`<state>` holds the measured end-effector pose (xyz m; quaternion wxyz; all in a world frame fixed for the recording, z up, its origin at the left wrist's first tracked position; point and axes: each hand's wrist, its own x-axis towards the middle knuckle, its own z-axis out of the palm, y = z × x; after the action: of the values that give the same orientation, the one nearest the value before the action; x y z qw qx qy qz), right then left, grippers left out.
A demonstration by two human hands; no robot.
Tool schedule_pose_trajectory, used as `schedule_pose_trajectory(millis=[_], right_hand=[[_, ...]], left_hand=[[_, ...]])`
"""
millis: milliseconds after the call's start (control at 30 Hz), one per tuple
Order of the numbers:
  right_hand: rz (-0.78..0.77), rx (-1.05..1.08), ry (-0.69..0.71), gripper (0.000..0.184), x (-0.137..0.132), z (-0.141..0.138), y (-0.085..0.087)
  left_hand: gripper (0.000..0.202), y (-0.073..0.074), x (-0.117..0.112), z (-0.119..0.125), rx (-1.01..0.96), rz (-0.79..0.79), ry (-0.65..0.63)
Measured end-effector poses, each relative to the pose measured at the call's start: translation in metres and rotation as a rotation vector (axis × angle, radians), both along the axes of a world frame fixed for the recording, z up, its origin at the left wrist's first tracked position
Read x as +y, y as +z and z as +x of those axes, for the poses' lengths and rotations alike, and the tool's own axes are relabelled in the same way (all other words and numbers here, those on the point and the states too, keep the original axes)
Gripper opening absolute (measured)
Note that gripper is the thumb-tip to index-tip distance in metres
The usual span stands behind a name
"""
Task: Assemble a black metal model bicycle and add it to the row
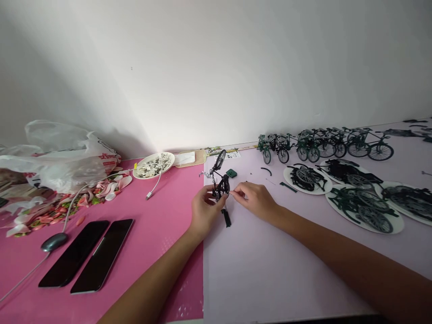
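My left hand (204,210) is closed around a small black model bicycle (218,177), holding it upright with one wheel raised. My right hand (256,198) pinches at the bicycle's lower frame from the right, with a tiny part I cannot make out between the fingertips. Both hands meet over the seam between the pink mat (141,234) and the pale lilac mat (263,265). A small black piece (226,218) lies on the mat just below the hands. A dark green block (231,173) sits just behind the bicycle.
Finished green and black model bicycles (324,144) line the back right. White plates (366,209) hold wheels and frames. At left lie two dark phones (87,256), a mouse (54,242), a plastic bag (60,155), a bowl of small parts (154,164) and a cable (153,186).
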<state>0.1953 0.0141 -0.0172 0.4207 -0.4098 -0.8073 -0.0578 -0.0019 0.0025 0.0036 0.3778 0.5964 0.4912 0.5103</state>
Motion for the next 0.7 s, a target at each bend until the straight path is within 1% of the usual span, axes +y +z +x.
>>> schedule_pose_trajectory(millis=[100, 167, 233, 333, 400, 467, 600, 667, 700], right_hand=[[-0.017, -0.035, -0.026, 0.041, -0.002, 0.0, 0.003], [-0.04, -0.032, -0.02, 0.045, -0.005, -0.001, 0.006], [-0.082, 0.003, 0.017, 0.038, -0.008, -0.001, 0.01], [-0.105, 0.067, 0.075, 0.015, -0.01, -0.002, 0.012], [-0.085, 0.079, 0.085, 0.012, -0.009, -0.003, 0.011], [-0.074, 0.059, 0.076, 0.018, -0.007, -0.002, 0.009], [-0.099, 0.001, 0.033, 0.04, -0.005, -0.001, 0.006], [-0.128, 0.007, 0.03, 0.043, -0.006, 0.0, 0.006], [-0.146, 0.021, 0.038, 0.041, -0.006, 0.0, 0.007]], left_hand=[[0.034, 0.0, -0.001, 0.0, 0.022, 0.009, -0.002], [0.034, 0.0, -0.001, 0.001, 0.035, 0.022, -0.001], [0.033, 0.0, -0.001, 0.001, 0.041, 0.03, 0.004], [0.033, 0.0, -0.001, 0.001, 0.037, 0.027, 0.011], [0.033, 0.001, -0.001, 0.001, 0.032, 0.03, 0.013], [0.033, 0.001, -0.002, 0.001, 0.031, 0.035, 0.017], [0.033, 0.003, -0.003, 0.001, 0.046, 0.037, 0.007], [0.034, 0.003, -0.003, 0.001, 0.055, 0.041, 0.01], [0.035, 0.003, -0.003, 0.001, 0.059, 0.044, 0.014]])
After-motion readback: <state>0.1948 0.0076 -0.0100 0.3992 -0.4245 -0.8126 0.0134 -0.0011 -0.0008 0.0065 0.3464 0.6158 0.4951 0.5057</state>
